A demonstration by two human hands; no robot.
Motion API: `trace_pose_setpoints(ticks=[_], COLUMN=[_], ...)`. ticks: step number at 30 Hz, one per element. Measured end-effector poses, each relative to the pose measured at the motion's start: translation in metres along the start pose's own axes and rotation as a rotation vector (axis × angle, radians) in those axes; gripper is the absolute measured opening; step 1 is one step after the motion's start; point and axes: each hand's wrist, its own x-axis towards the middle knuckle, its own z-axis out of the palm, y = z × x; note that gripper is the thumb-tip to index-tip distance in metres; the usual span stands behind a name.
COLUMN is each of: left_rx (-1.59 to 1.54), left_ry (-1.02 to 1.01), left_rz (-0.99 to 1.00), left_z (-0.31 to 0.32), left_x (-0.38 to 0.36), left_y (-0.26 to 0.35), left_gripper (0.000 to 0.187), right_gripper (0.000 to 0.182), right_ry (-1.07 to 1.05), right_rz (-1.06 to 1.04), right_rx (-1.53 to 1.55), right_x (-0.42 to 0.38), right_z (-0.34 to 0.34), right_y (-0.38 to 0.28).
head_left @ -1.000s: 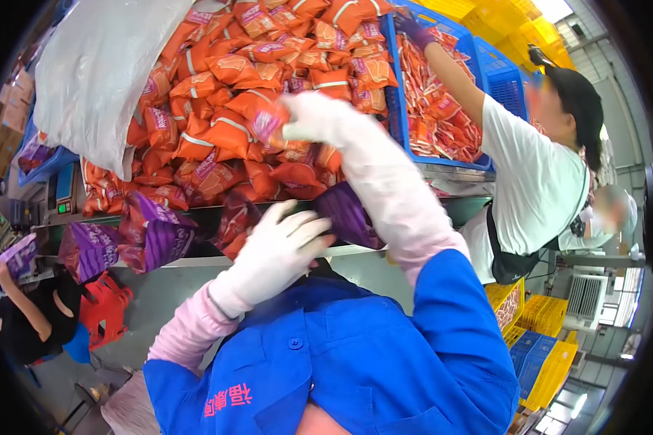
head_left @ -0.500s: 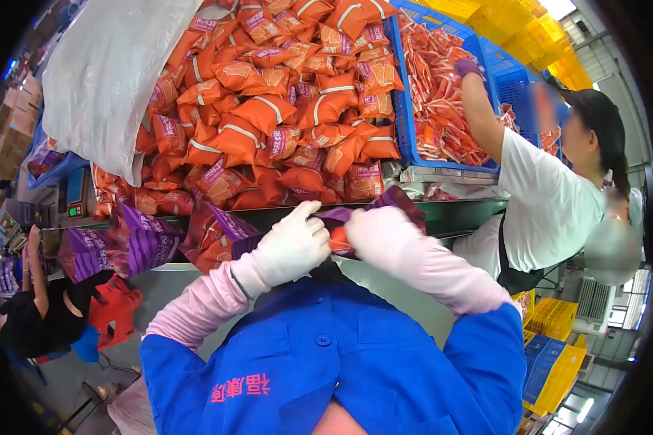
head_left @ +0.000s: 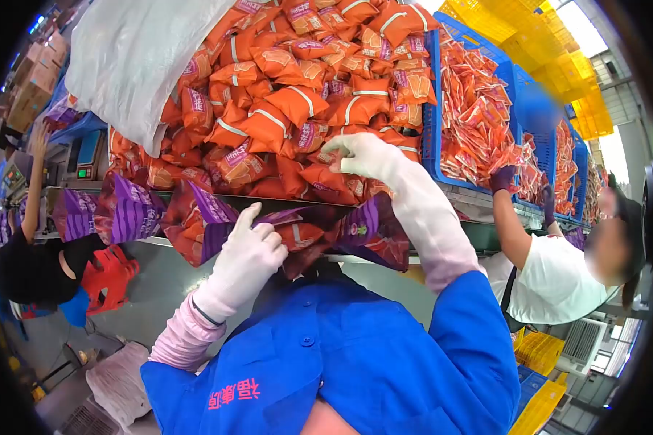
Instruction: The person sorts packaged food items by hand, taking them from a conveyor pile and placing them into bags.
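Observation:
My left hand [head_left: 248, 250], in a white glove, is at the left edge of an open purple bag [head_left: 366, 230] in front of me. Its index finger points up while the other fingers curl at the bag's side. An orange packet [head_left: 297, 233] shows inside the bag. Over the front of a heap of orange packets [head_left: 268, 109] reaches my right hand [head_left: 363, 156], also white-gloved. Its fingers are bent and apart, close to the packets, with no packet visibly held. More filled purple bags [head_left: 196, 225] stand in a row to the left.
A translucent plastic sheet [head_left: 130, 65] covers the heap's left side. Blue crates [head_left: 432, 123] of small packets stand to the right, where a co-worker [head_left: 551, 275] has gloved hands among them. Another person [head_left: 40, 268] sits at left beside a scale [head_left: 87, 156] and red stool [head_left: 109, 275].
My right hand has left the bag and moved up over the orange packets. My left hand has moved slightly left and down. The co-worker at right has shifted lower.

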Motion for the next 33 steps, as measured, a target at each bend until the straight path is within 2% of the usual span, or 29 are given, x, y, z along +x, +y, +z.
trace_pose_setpoints(ticks=[1,3,4,5,7,8,9,10,11,13,15,17,18,19,20,21,23,25,26,28,31,33], left_rx=[0.014,-0.203,-0.259,-0.278,-0.230,-0.235,-0.180,-0.123,-0.144,-0.151,-0.115,-0.171,-0.124,-0.121,-0.105,-0.094,-0.092,-0.203,-0.191,-0.141,-0.203,-0.185], left_ry=[-0.025,0.079,0.088,0.107,0.171,0.165,0.084,0.007,0.006,0.074,0.068,0.223,0.070,0.074,0.121,0.160,0.178,0.258,0.225,0.217,0.170,0.198], left_rz=[-0.048,-0.057,-0.011,0.059,0.230,0.237,0.250,0.259,0.232,0.209,0.214,0.136,0.105,0.104,0.110,0.119,0.135,0.207,0.236,0.273,0.267,0.084], left_z=[0.000,-0.008,-0.010,-0.009,0.003,0.012,0.022,0.031,0.037,0.038,0.041,0.041,0.043,0.040,0.037,0.034,0.032,0.031,0.029,0.051,0.041,0.026], left_x=[-0.001,0.016,0.026,0.039,0.066,0.072,0.076,0.077,0.073,0.060,0.051,0.041,0.033,0.032,0.031,0.029,0.029,0.029,0.028,0.013,-0.007,-0.013], left_y=[0.002,0.013,0.021,0.029,0.045,0.046,0.046,0.047,0.043,0.033,0.025,0.018,0.014,0.013,0.012,0.012,0.012,0.014,0.016,0.023,0.015,0.003], left_gripper=[0.021,0.041,0.057,0.053,0.040,0.040,0.030,0.021,0.010,0.007,0.007,0.008,0.010,0.010,0.010,0.011,0.010,0.008,0.006,0.008,0.006,0.007], right_gripper=[0.078,0.090,0.092,0.093,0.096,0.095,0.094,0.092,0.090,0.076,0.065,0.059,0.059,0.058,0.048,0.048,0.042,0.034,0.030,0.030,0.031,0.032], right_ry=[-0.125,-0.285,-0.166,-0.047,-0.082,-0.026,0.029,0.109,0.186,0.118,-0.029,-0.157,-0.195,-0.233,-0.228,-0.230,-0.454,-0.629,-0.542,-0.523,-0.523,-0.517], right_rz=[0.116,0.365,0.289,0.212,0.213,0.269,0.324,0.293,0.255,-0.008,-0.231,0.008,0.093,0.178,0.104,0.104,0.182,0.680,0.348,0.319,0.257,0.213], right_rx=[-0.164,-0.221,-0.229,-0.237,-0.253,-0.179,-0.106,0.189,0.480,0.948,0.584,0.292,0.182,0.070,-0.116,-0.114,-0.643,-0.315,-0.206,-0.262,-0.298,-0.346], right_x=[0.021,0.026,0.031,0.037,0.038,0.032,0.021,-0.003,-0.031,-0.084,-0.109,-0.125,-0.129,-0.130,-0.129,-0.122,-0.096,-0.031,-0.025,-0.004,0.001,0.005], right_z=[0.014,0.044,0.083,0.113,0.091,0.069,0.046,0.019,-0.005,-0.019,-0.008,0.005,0.004,0.002,0.004,0.010,0.033,0.095,0.132,0.142,0.144,0.140], right_y=[0.038,0.035,0.065,0.093,0.078,0.065,0.047,0.022,0.001,-0.020,-0.051,-0.075,-0.089,-0.101,-0.109,-0.114,-0.126,-0.105,-0.065,-0.084,-0.095,-0.097])
